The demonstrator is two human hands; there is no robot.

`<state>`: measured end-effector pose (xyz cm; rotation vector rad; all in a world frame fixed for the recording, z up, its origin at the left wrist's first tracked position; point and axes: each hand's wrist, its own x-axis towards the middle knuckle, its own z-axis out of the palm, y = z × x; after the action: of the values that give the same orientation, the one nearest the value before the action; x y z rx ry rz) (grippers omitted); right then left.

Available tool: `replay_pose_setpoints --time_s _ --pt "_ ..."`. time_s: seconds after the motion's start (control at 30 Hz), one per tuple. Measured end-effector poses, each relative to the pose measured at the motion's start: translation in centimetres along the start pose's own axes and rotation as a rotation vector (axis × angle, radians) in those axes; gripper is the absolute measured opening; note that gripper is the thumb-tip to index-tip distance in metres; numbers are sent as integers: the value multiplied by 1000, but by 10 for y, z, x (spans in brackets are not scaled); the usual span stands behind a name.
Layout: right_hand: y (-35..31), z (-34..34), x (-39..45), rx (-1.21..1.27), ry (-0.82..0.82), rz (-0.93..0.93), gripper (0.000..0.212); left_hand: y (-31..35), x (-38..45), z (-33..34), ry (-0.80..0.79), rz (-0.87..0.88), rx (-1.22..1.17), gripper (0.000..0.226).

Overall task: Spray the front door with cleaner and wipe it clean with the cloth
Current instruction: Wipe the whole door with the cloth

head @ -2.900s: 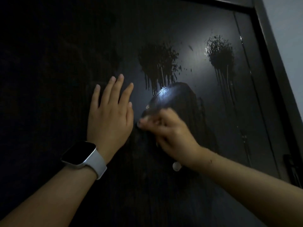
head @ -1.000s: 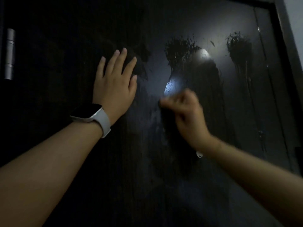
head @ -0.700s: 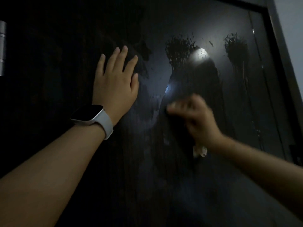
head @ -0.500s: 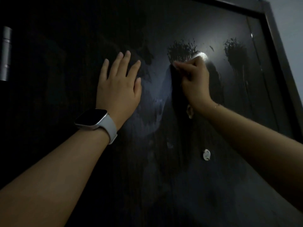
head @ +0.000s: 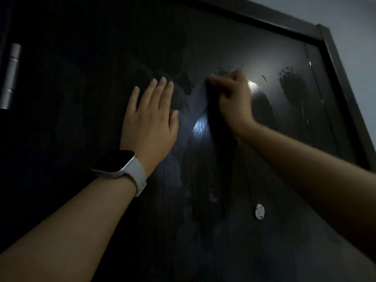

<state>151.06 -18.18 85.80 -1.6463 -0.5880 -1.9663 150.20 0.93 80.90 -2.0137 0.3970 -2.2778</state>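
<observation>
Door [head: 81, 200], dark and glossy, fills nearly the whole view in dim light, and I use it as my landmark throughout. At the door's far left edge I see a silver hinge barrel [head: 11, 75] standing upright. Moving right, the left hand [head: 149, 123] lies flat on the door near its middle, fingers straight and close together, thumb out to the side, palm pressed to the surface. On that wrist sits a smartwatch [head: 116, 163] with a dark blank screen and a white strap; I can read no brand or writing on it.

Further right, the right hand [head: 234, 98] is raised against the door, fingers curled into a fist-like grip. The cloth is not clearly visible in this darkness; I cannot tell for sure what the fingers pinch, though a dark streaked band [head: 220, 139] runs down the door just below the hand. A bright glare spot [head: 252, 85] reflects on the door just right of the knuckles.

Right again, a patch of spray droplets [head: 289, 78] clings to the upper door, with drips running down from it. Low on the door, under the right forearm, is a small round white disc [head: 259, 211]; no writing is legible. Along the door's right edge runs the dark frame [head: 345, 94], then a pale wall [head: 358, 47].
</observation>
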Motion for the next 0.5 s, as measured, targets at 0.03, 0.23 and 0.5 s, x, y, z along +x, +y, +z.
replay_pose_setpoints --time_s 0.03,0.23,0.5 --pt "-14 8 -17 30 -43 -126 37 -1 0 -1 -8 3 10 60" --pt "6 -9 -44 55 -128 -372 36 2 -1 -3 -15 14 -18 59" --pt "2 21 48 -57 70 4 42 1 0 1 -18 9 46 59"
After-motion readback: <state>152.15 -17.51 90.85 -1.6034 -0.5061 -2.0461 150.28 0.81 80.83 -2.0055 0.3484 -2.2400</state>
